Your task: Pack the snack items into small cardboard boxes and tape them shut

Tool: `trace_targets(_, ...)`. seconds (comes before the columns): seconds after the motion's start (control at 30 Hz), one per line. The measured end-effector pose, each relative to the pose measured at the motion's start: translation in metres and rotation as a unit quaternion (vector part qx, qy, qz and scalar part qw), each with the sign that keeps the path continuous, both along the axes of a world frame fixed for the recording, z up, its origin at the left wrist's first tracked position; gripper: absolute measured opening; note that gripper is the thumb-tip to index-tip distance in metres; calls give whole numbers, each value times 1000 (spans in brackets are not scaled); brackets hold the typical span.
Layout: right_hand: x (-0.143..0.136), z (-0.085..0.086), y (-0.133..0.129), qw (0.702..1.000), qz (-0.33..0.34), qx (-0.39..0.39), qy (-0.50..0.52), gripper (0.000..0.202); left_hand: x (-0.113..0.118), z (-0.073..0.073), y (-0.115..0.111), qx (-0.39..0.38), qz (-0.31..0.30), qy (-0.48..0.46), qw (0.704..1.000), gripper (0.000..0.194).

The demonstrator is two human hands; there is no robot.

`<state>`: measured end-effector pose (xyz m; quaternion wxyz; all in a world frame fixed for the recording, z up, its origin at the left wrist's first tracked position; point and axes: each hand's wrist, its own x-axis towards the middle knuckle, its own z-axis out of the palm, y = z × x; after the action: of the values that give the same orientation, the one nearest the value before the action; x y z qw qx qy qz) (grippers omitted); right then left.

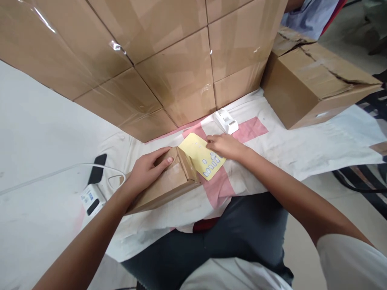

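My left hand [150,166] grips the end of a long brown cardboard box [165,181], its thumb on top and its other fingers along the far edge. Against the box's end lies a yellow sheet [192,144] with rounded corners. Several small white pieces [211,166] with dark outlines are grouped near the sheet's right corner. Over the sheet's right edge, my right hand [222,146] has its fingers curled and pressed together; whatever is between them is too small or hidden to tell. A white plastic holder [226,121] sits just beyond that hand.
Taped cartons [175,72] are stacked like a wall at the back. Another carton [314,80] with a torn top stands at right, near a person's clothing [311,18]. On the left are a black phone-like object [97,169], a white device [92,200] and a white cable [65,170].
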<state>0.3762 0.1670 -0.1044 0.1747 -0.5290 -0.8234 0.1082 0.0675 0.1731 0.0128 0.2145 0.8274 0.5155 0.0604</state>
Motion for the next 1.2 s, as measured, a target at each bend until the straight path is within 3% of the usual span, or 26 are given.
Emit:
trace_targets(0.1, -3, -1, 1, 998, 32, 4, -60, 27, 2, 0, 0, 4, 1, 6, 1000, 59)
trace_targets(0.3, -16, 6, -2, 993, -53, -20, -104, 30, 3, 2, 0, 15, 8, 24, 1000, 62)
trace_targets(0.43, -19, 8, -1, 987, -106, 24, -121, 34, 4, 2, -2, 18, 17, 31, 999, 64)
trace_targets(0.5, -17, 6, 0, 987, -87, 44, -128, 36, 4, 2, -2, 21, 19, 29, 999, 63)
trace_targets(0.7, -6, -1, -7, 978, 65, 31, -194, 31, 4, 1, -1, 22, 12, 31, 999, 60)
trace_targets(0.8, -4, -1, -10, 975, 72, 10, -209, 31, 3, 1, -1, 20, 9, 30, 999, 60)
trace_targets(0.97, -4, -3, -10, 985, 38, -6, -169, 33, 1, 1, 0, 17, 6, 29, 999, 61)
trace_targets(1.1, -2, -3, -13, 997, -42, -29, -53, 25, -1, -2, 1, 16, -6, 16, 1000, 64)
trace_targets(1.2, -5, 0, -22, 996, -85, 3, 39, 24, -3, -7, 3, 18, -8, 5, 1000, 67)
